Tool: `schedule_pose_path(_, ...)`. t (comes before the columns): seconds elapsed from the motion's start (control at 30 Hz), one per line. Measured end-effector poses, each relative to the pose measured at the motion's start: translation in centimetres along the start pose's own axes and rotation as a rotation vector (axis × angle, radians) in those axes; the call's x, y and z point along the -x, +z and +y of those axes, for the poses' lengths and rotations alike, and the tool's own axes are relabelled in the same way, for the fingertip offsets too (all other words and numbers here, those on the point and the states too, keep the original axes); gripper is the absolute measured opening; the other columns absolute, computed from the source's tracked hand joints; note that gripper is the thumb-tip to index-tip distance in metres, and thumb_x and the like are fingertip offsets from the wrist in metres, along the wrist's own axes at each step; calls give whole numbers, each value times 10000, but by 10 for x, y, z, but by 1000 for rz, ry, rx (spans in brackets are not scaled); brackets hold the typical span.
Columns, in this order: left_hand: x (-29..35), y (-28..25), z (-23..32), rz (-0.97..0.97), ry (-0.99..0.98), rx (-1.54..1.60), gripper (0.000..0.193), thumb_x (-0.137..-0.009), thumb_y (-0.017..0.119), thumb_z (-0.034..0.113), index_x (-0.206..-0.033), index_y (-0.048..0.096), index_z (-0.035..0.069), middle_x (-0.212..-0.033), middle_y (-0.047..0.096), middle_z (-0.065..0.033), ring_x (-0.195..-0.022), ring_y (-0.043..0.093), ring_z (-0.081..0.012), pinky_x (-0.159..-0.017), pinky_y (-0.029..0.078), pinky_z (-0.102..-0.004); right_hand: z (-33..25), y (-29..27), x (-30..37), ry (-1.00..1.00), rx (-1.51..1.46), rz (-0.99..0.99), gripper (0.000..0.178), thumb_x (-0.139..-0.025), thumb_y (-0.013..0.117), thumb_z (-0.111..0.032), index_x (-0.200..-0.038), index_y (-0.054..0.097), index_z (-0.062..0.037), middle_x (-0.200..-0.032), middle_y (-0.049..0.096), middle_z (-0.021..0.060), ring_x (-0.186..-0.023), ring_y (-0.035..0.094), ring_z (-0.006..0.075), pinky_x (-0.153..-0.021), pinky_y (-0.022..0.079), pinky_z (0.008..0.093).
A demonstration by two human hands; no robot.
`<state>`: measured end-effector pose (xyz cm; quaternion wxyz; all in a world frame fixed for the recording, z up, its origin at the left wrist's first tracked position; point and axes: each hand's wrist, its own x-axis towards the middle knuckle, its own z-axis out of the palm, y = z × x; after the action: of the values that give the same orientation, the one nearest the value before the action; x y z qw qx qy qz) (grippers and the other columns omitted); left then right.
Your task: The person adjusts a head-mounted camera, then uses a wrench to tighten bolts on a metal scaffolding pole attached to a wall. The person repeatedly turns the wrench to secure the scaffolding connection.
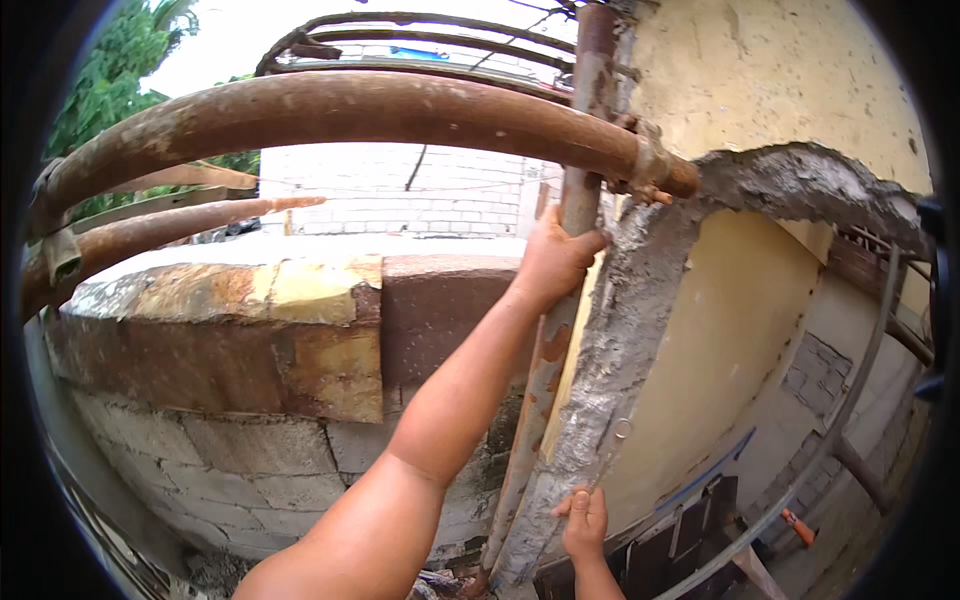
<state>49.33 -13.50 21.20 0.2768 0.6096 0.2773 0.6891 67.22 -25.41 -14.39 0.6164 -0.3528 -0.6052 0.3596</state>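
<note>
Rusty upright pole [546, 380], left of the rough concrete edge [625, 320]: probably stiff, heavy, gritty; best held round its bare shaft, clear of the crossing pipe [400, 108]. Left hand [558, 262] wraps it; right hand [584, 522], nearer, half-curled at the edge, its grip unclear.

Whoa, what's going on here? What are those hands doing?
A person's left hand is wrapped around an upright rusty pole. The right hand is lower down, its fingers curled by the rough grey edge of a broken-looking wall opening. It's hard to tell if those fingers hold anything. Higher up, a thick rusty crossbar runs across the upright pole.
</note>
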Motion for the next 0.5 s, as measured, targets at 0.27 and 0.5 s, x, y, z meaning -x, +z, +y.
schedule_pose_path(0.27,-14,18,-18,62,203,-48,565,-766,742,220,-1227,539,-37,-909,662,-144,-753,652,-232,-682,530,-364,73,-14,-62,-146,-28,-36,365,-1120,419,-352,-1050,520,-9,-816,584,80,-728,557,181,-722,502,323)
schedule_pose_path(0.5,42,32,35,166,404,-64,592,-756,714,180,-1273,515,-28,-855,635,-110,-679,618,-194,-600,500,-341,49,40,-76,-236,-228,-21,360,-1116,422,-323,-1143,530,19,-835,575,91,-698,559,175,-662,512,325)
